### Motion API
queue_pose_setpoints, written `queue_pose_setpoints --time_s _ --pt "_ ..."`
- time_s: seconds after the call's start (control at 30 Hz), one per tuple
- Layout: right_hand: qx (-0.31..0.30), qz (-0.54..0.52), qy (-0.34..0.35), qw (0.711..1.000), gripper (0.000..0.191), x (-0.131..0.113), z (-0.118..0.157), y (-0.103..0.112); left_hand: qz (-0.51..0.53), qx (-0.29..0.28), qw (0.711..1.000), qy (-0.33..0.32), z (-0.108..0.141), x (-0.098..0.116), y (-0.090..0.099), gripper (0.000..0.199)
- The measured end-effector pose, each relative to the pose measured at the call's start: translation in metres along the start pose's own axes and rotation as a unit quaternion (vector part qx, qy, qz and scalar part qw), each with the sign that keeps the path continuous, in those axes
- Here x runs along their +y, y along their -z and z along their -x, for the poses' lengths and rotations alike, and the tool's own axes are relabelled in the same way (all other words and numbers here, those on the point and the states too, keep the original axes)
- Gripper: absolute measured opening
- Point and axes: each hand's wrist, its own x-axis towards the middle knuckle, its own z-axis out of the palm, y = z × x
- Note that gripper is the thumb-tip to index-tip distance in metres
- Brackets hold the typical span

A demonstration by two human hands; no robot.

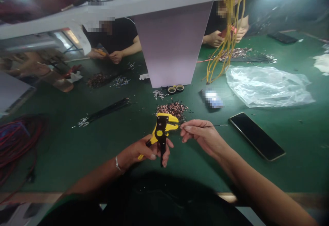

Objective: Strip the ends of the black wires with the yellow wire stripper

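My left hand point(154, 149) is wrapped round the handles of a yellow and black wire stripper point(161, 133), its jaws pointing right. My right hand point(199, 132) pinches a thin black wire point(214, 126) just right of those jaws. One end of the wire is at the jaw opening; whether it is inside cannot be made out. The other end, pale at the tip, sticks out to the right. Behind the stripper lies a pile of short copper-coloured and black pieces point(174, 108).
A phone point(257, 136) and a clear plastic bag point(269, 85) lie at right on the green table point(102, 164). Black wires point(109, 110) and a red coil point(17, 143) are at left. Yellow wires point(223, 54) hang near a divider point(172, 44). Other people's hands work across the table.
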Motion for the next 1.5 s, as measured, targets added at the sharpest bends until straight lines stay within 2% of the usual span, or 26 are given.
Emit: queue_pose_setpoints --time_s 0.13,0.33,0.5,0.87,1.2,1.5 --pt "0.007 0.014 0.004 1.0 0.012 0.0 -0.001 0.002 0.003 -0.018 1.0 0.003 0.0 -0.003 0.005 0.056" --pt "0.017 0.027 0.012 0.999 0.011 0.002 -0.001 0.003 0.003 0.012 1.0 0.0 0.001 0.003 -0.004 0.045" --pt "0.018 0.037 0.021 0.999 0.01 0.002 0.0 0.001 0.008 0.022 1.0 0.007 0.001 0.006 -0.008 0.043" --pt "0.014 0.04 0.027 0.999 0.009 0.003 -0.001 0.003 0.003 0.029 1.0 -0.012 0.002 0.0 -0.004 0.041" --pt "0.018 0.049 0.031 0.998 0.009 0.002 -0.002 0.003 0.029 0.021 0.999 -0.003 0.001 0.0 -0.004 0.038" --pt "0.013 0.053 0.041 0.998 0.009 0.005 -0.003 0.005 0.01 0.042 0.999 0.006 0.002 -0.001 -0.004 0.031"
